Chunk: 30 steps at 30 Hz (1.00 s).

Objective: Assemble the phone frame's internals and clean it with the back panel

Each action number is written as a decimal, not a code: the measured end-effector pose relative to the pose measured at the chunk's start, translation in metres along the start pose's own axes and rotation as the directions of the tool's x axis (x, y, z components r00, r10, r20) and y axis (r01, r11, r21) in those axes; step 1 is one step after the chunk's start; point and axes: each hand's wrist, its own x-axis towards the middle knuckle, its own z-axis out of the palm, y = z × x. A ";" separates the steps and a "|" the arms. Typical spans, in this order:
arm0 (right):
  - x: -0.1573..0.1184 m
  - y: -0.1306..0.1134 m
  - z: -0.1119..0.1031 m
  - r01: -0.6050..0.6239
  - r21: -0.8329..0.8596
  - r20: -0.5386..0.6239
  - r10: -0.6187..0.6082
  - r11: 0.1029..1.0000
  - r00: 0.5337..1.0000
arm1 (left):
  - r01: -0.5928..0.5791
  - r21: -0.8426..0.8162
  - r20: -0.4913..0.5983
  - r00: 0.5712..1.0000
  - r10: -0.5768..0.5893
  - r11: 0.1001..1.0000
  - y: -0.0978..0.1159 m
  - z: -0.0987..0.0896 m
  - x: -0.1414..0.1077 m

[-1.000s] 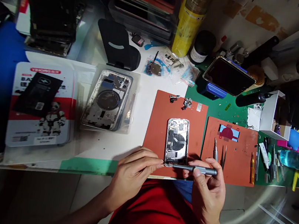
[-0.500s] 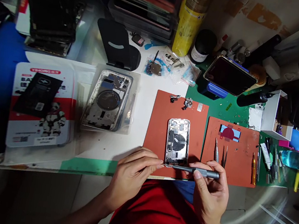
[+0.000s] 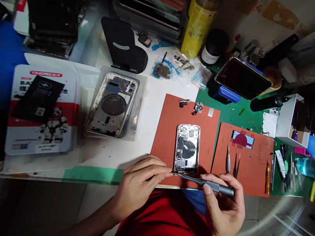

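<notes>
An opened phone (image 3: 187, 150) with its inner parts bare lies on an orange mat (image 3: 166, 135). My right hand (image 3: 222, 206) is wrapped around a grey screwdriver (image 3: 215, 187), whose thin shaft points left to the phone's lower edge. Beside the lower left corner of the phone, my left hand (image 3: 142, 182) has its thumb and fingers pinched together near the screwdriver's tip. Whatever is between those fingers is too small to make out. Small metal phone parts (image 3: 198, 108) rest at the mat's top.
A second orange mat (image 3: 251, 171) on the right bears tweezers (image 3: 237, 165) and a silver pen-like tool (image 3: 228, 159). Left of the work lies another phone housing (image 3: 113, 104) in a clear tray. A phone on a stand (image 3: 243, 78) and a yellow can (image 3: 201, 22) stand behind.
My right hand has shifted slightly right and down, and the screwdriver is now tilted, its handle end lower. The left hand is almost still.
</notes>
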 end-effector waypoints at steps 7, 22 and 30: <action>0.001 -0.002 -0.003 0.013 0.000 0.033 -0.013 1.000 0.999 | -0.012 0.014 0.011 1.000 0.012 1.000 0.000 -0.001 0.001; 0.011 -0.005 -0.012 0.033 -0.008 0.175 -0.031 0.999 0.984 | -0.031 0.024 0.049 0.998 0.029 0.999 -0.004 -0.002 -0.003; 0.012 -0.003 -0.013 0.093 -0.061 0.171 -0.081 0.994 0.982 | -0.043 0.035 0.053 0.998 0.041 0.998 -0.005 -0.001 -0.003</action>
